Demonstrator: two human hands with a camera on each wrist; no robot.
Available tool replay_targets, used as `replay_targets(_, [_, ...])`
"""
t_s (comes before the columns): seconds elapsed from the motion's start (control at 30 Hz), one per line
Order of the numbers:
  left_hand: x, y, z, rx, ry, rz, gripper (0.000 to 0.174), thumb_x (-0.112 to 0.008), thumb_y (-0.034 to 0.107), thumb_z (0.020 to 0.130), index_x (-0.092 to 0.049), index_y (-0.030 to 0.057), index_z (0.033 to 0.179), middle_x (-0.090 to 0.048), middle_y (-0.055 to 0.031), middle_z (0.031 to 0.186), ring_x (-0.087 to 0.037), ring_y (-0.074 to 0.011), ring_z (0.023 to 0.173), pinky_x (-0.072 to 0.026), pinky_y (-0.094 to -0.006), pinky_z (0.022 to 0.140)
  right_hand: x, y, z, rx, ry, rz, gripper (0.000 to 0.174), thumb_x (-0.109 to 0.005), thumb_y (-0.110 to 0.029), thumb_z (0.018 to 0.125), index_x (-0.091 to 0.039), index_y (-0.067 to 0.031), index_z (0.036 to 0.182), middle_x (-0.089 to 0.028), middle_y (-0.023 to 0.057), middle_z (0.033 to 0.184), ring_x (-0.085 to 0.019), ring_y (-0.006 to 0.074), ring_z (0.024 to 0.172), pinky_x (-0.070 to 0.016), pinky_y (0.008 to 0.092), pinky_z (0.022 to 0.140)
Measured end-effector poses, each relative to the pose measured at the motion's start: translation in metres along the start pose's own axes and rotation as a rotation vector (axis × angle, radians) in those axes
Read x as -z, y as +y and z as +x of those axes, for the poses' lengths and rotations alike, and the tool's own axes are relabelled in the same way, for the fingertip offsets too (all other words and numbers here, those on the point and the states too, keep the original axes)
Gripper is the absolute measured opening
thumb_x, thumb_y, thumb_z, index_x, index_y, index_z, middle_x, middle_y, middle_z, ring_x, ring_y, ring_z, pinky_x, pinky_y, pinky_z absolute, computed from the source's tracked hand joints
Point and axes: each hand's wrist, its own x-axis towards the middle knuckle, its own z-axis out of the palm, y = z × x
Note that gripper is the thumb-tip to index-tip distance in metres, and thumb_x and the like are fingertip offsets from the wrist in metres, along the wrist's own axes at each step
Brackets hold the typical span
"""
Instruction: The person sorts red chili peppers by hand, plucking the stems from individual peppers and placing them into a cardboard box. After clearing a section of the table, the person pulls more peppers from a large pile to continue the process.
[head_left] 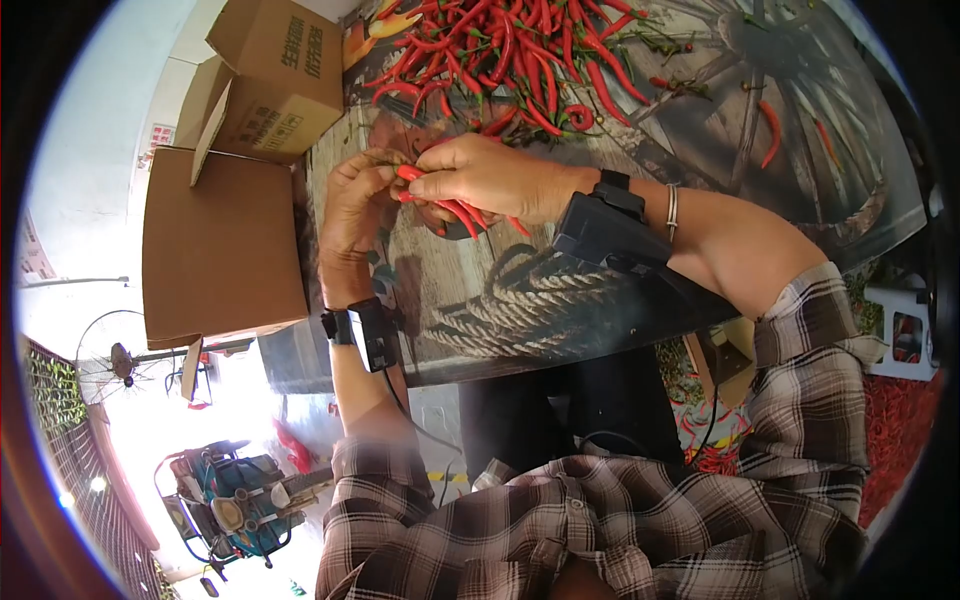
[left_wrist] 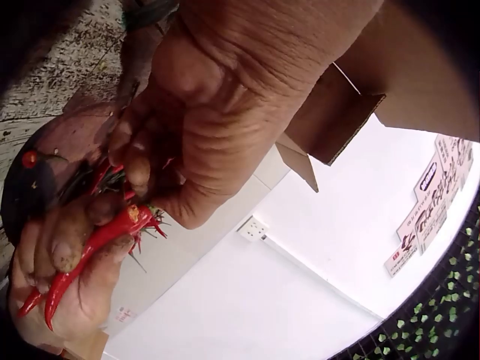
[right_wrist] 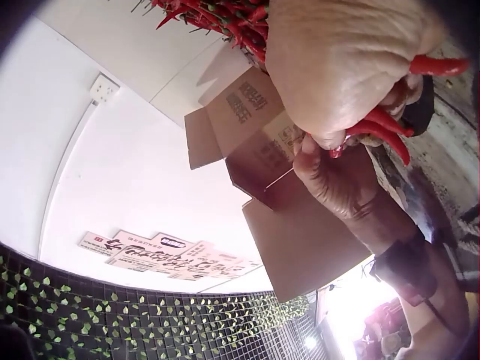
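Over the table my two hands meet. My right hand (head_left: 515, 180) holds several red chili peppers (head_left: 462, 214), their pointed ends sticking out below its fingers. With thumb and fingers my left hand (head_left: 352, 212) pinches at the stem end of one chili pepper (left_wrist: 94, 244), seen up close in the left wrist view. Its other fingers are curled, and more stems and red bits show around them. In the right wrist view, the back of the right hand (right_wrist: 349, 60) covers most of the chili peppers (right_wrist: 382, 133).
A big heap of red chili peppers (head_left: 500, 50) lies on the far side of the table. Open cardboard boxes (head_left: 225, 250) stand at the left. Single chilies (head_left: 770, 133) lie at the right, and a white stool (head_left: 900, 330) stands beyond the table there.
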Motion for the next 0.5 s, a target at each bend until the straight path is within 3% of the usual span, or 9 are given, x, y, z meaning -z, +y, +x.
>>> replay_targets(0.13, [-0.004, 0.000, 0.000, 0.008, -0.030, -0.118, 0.017, -0.054, 0.001, 0.078, -0.059, -0.0064, 0.092, -0.064, -0.0124, 0.083, -0.058, -0.0148, 0.068, -0.0471, -0.0259, 0.066, -0.001, -0.001, -0.001, 0.000, -0.024, 0.030, 0.024, -0.051, -0.025, 0.092, -0.058, -0.0019, 0.098, -0.052, -0.0025, 0.069, -0.045, 0.0028, 0.056, -0.0331, 0.0196, 0.046])
replay_targets(0.2, [-0.006, 0.002, -0.001, 0.001, -0.015, -0.128, 0.016, -0.053, 0.000, 0.078, -0.059, -0.0068, 0.092, -0.064, -0.0126, 0.083, -0.058, -0.0154, 0.068, -0.0470, -0.0264, 0.066, -0.001, 0.000, 0.002, 0.023, 0.007, 0.125, 0.020, -0.057, -0.015, 0.087, -0.060, 0.0028, 0.095, -0.056, 0.0042, 0.066, -0.054, 0.0105, 0.054, -0.0409, 0.0235, 0.046])
replay_targets(0.27, [-0.007, 0.003, -0.001, 0.046, -0.027, -0.168, 0.016, -0.053, -0.002, 0.077, -0.059, -0.0065, 0.091, -0.063, -0.0116, 0.082, -0.057, -0.0152, 0.068, -0.0469, -0.0264, 0.067, 0.000, -0.002, 0.001, 0.031, -0.012, 0.089, 0.020, -0.057, -0.017, 0.088, -0.060, 0.0019, 0.095, -0.056, 0.0032, 0.065, -0.054, 0.0103, 0.054, -0.0414, 0.0236, 0.047])
replay_targets(0.33, [-0.006, -0.001, 0.000, 0.028, -0.004, -0.143, 0.016, -0.052, -0.003, 0.077, -0.059, -0.0063, 0.091, -0.063, -0.0113, 0.082, -0.057, -0.0147, 0.068, -0.0468, -0.0264, 0.067, 0.001, -0.003, 0.000, -0.016, -0.029, -0.003, 0.025, -0.049, -0.027, 0.093, -0.058, -0.0032, 0.097, -0.051, -0.0024, 0.068, -0.044, 0.0033, 0.054, -0.0328, 0.0203, 0.045])
replay_targets(0.5, [-0.008, -0.008, 0.004, -0.006, -0.029, -0.233, 0.015, -0.053, 0.001, 0.079, -0.060, -0.0047, 0.090, -0.062, -0.0079, 0.079, -0.056, -0.0133, 0.068, -0.0463, -0.0263, 0.067, -0.001, -0.003, 0.000, 0.001, -0.033, -0.004, 0.025, -0.048, -0.027, 0.094, -0.057, -0.0037, 0.095, -0.051, -0.0016, 0.067, -0.045, 0.0032, 0.053, -0.0327, 0.0197, 0.044])
